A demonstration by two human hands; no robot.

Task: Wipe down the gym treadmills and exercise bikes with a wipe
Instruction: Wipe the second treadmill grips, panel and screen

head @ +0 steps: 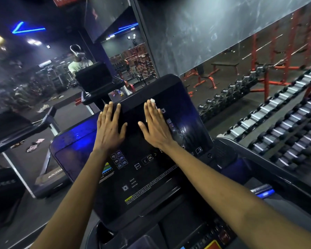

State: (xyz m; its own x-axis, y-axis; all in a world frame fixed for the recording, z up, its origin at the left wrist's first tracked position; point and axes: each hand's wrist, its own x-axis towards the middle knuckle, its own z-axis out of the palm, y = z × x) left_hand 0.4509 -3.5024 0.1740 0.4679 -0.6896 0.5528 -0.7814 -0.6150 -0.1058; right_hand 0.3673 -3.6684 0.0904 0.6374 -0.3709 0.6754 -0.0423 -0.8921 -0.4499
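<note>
Two dumbbell racks (pixel 285 126) your right, mirror (pixel 129 65) ahead. Console (pixel 151 177) glossy black; your left hand (pixel 109 126) flat, spread; right hand (pixel 155 126) flattens white wipe (pixel 152 101).

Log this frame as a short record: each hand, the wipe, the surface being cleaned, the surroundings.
left hand: flat, fingers straight, pressing the upper left of the treadmill console
right hand: flat on the console's dark screen, pressing the wipe beneath it
wipe: white, mostly hidden, peeking out past the right fingertips
surroundings: dumbbell racks to the right
</note>
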